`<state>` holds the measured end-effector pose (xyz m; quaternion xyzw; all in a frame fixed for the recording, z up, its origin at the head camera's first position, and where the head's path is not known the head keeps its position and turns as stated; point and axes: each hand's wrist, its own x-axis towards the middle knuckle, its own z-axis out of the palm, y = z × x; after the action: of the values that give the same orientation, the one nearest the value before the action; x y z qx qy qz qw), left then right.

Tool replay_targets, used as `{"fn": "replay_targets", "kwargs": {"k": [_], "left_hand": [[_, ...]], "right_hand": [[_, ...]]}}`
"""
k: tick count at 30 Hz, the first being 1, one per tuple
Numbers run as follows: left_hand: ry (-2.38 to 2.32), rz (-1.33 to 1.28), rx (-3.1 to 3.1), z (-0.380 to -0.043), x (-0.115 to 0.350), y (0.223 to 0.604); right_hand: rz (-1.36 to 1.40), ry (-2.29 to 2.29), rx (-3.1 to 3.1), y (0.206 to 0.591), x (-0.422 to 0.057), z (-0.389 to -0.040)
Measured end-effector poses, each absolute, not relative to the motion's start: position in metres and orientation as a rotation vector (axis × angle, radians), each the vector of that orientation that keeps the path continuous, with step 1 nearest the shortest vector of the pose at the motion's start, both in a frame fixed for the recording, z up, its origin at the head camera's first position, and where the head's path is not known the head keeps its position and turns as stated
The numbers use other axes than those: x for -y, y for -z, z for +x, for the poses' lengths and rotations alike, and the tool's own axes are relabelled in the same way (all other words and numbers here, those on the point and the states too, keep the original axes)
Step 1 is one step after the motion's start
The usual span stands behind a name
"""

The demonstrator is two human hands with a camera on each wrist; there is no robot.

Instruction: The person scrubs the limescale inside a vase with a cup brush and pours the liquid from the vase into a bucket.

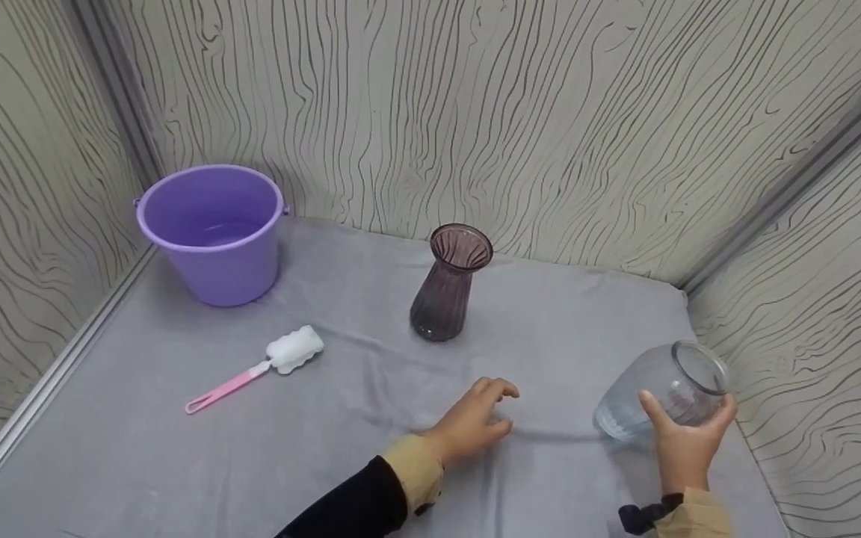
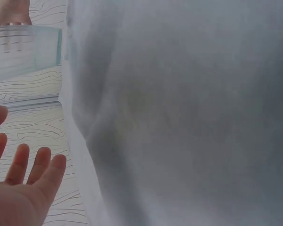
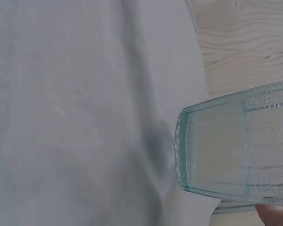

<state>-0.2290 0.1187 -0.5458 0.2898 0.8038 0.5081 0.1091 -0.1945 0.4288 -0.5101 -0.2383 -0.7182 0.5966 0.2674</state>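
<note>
A clear glass vase (image 1: 636,392) with a bluish tint is at the right of the head view, gripped round its upper body by my right hand (image 1: 688,448). The right wrist view shows its ribbed side and thick base (image 3: 181,150) close to the cloth; whether it touches cannot be told. My left hand (image 1: 471,422) hovers over the cloth left of the vase, holding nothing, its fingers loosely bent. In the left wrist view the left fingers (image 2: 47,174) are spread, with the glass vase (image 2: 42,47) beyond. A purple fluted glass vase (image 1: 442,302) stands upright behind my left hand.
A purple bucket (image 1: 229,273) stands at the back left. In front of it lies a sponge brush (image 1: 294,349) with a pink handle. Grey cloth (image 1: 176,463) covers the table, and wood-patterned walls (image 1: 371,112) enclose its back and sides.
</note>
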Motion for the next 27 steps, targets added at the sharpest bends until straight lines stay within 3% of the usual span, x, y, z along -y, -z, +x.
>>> {"fn": "replay_targets", "kwargs": {"k": [27], "left_hand": [[-1.816,1.005,-2.26,-0.222,-0.114,0.523]], "right_hand": [[0.087,-1.598,2.061,0.509,-0.302,-0.187]]}}
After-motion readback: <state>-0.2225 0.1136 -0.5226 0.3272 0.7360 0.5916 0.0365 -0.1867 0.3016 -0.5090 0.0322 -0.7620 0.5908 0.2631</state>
